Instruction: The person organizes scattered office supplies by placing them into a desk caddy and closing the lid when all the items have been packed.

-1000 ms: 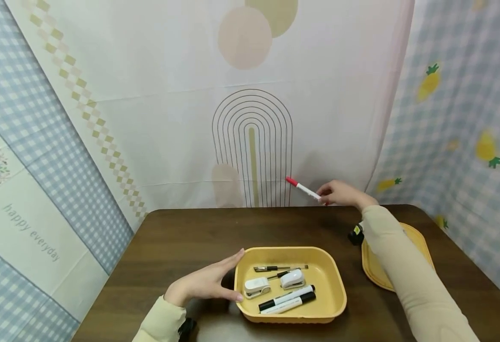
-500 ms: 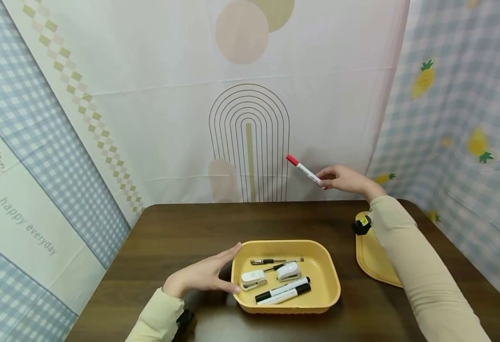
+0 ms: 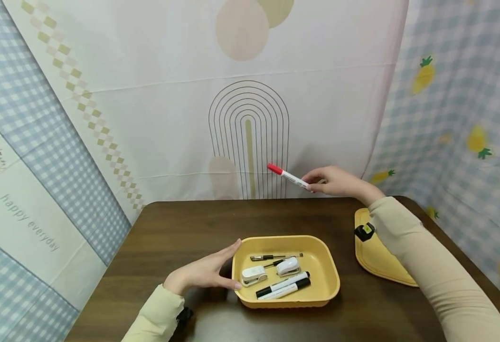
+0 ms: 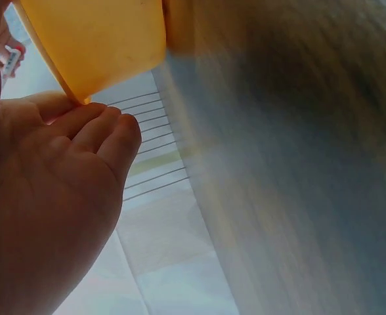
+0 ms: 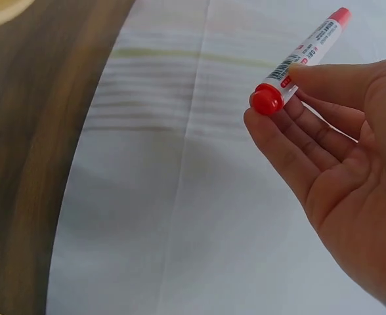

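Observation:
Beyond the table's back edge, my right hand (image 3: 335, 181) pinches a white marker (image 3: 293, 179) near one end. Its red cap points up and to the left. In the right wrist view the thumb and fingers grip the marker (image 5: 304, 56) beside its rounded red end. My left hand (image 3: 204, 271) touches the left rim of a yellow basket (image 3: 333, 280), thumb and fingers spread along that side. In the left wrist view its fingers (image 4: 117, 141) lie fairly straight against the basket's edge. Inside the basket are two white staplers (image 3: 254, 275), two black-capped markers (image 3: 285, 287) and black pens (image 3: 271, 257).
A yellow tray (image 3: 380, 261) lies on the right of the dark wooden table (image 3: 190, 228), partly hidden by my right sleeve. A patterned cloth (image 3: 168, 118) hangs behind the table. Checked cloths hang at both sides.
My right hand has lifted the red-capped marker, then carried it to the left. The left hand stays at the basket's rim. The whole view has shifted slightly.

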A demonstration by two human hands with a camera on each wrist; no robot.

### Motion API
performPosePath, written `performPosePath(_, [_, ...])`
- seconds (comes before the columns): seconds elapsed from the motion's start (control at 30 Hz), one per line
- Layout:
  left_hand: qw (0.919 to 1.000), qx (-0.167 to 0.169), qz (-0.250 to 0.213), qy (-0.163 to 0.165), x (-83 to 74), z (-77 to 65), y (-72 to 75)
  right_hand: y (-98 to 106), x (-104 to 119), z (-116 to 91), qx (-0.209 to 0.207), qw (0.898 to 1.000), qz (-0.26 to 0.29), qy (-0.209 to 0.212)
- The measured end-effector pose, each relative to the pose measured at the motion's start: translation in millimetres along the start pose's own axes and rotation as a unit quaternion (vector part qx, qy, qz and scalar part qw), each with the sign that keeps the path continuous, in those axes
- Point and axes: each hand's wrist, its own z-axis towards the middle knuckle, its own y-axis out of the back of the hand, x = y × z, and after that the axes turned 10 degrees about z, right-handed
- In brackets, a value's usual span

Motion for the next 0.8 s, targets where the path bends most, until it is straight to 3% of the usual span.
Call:
performPosePath(0.4, [1.0, -0.006, 0.003, 0.005, 2.8, -1.2, -1.9, -20, 29, -10, 0.058, 0.995, 0.005, 0.079])
performPosePath(0.6, [1.0, -0.005, 0.004, 0.005, 2.1, -0.9, 0.7, -32, 32, -19, 0.082, 0.988, -0.026, 0.128])
performPosePath(0.8, [1.0, 0.002, -0.002, 0.009, 0.8, 0.1, 2.8, -46, 30, -27, 0.105, 0.983, -0.05, 0.139])
